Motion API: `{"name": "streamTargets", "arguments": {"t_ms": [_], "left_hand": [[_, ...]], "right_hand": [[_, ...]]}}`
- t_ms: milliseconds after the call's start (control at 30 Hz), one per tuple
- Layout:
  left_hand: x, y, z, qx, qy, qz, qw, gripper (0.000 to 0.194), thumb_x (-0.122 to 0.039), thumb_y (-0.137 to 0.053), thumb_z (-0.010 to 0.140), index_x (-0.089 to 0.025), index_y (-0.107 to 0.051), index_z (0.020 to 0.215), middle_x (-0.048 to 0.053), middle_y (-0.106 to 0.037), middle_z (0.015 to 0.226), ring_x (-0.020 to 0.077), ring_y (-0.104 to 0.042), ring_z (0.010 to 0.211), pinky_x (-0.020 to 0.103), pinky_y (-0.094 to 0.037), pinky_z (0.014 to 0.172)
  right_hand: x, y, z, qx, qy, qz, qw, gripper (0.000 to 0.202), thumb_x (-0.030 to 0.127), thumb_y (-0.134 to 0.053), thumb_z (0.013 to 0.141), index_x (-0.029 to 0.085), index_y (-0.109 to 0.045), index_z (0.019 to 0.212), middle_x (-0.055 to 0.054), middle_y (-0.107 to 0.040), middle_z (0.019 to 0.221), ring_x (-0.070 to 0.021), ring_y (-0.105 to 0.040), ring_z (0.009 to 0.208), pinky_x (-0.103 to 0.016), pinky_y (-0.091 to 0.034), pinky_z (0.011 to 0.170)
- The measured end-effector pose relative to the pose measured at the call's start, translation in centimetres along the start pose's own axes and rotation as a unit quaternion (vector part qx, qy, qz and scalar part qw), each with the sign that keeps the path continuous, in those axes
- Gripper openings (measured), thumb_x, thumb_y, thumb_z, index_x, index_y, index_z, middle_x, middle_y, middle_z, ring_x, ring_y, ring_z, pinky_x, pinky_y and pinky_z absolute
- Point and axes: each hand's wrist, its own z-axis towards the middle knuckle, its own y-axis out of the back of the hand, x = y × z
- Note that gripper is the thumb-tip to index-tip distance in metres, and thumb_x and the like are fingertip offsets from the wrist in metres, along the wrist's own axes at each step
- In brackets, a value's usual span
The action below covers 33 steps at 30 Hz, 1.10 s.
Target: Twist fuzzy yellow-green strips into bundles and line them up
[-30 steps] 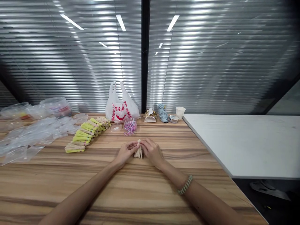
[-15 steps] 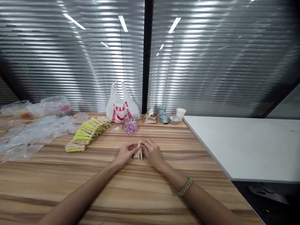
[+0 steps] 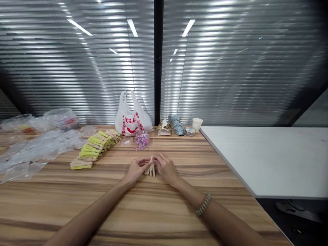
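Observation:
Both hands meet at the middle of the table around a small bundle of beige strips [image 3: 150,170], its lower ends fanned out towards me. My left hand [image 3: 138,169] is closed, thumb and fingers pinching the bundle near its top from the left. From the right, my right hand [image 3: 166,168] is closed on the same top end; its fingertips partly hide it. Beyond the hands stands a clear cup of small pink and purple loops [image 3: 142,140], some spilling out. To the left lies a long row of yellow and beige bundles [image 3: 93,147], bound around their middles.
Clear plastic bags [image 3: 43,145] cover the far left. A white carrier bag with red print [image 3: 132,119] stands at the back. Right of it are a gold tissue pack [image 3: 164,128], a blue crumpled item [image 3: 177,125], a tape roll [image 3: 190,131] and a paper cup [image 3: 197,124]. A white table [image 3: 276,157] adjoins.
The hands stay together on the beige bundle with almost no movement. The whole view has shifted slightly.

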Motion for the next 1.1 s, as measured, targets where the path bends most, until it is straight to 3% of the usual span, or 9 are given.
{"name": "streamTargets", "arguments": {"t_ms": [533,1100], "left_hand": [[-0.43,-0.31,-0.23,-0.076,0.000,0.033,0.997,0.037,-0.039,-0.072,0.054,-0.012,-0.066,0.078,0.010,-0.070,0.081,0.0225,-0.064,0.075,0.031,-0.050,0.070],[-0.21,-0.08,-0.02,-0.057,0.009,-0.037,0.998,0.042,-0.037,-0.073,0.053,-0.010,-0.065,0.084,0.011,-0.069,0.089,0.0228,-0.062,0.083,0.034,-0.047,0.079]], "right_hand": [[0.09,0.12,0.21,0.013,-0.007,0.019,1.000,0.017,0.014,-0.040,0.086,0.019,-0.056,0.089,-0.005,-0.057,0.085,-0.0161,-0.054,0.080,-0.025,-0.043,0.069],[0.50,0.37,0.09,-0.015,-0.012,0.023,1.000,0.017,0.018,-0.041,0.086,0.020,-0.056,0.094,-0.004,-0.059,0.090,-0.0155,-0.055,0.085,-0.025,-0.043,0.076]]}}
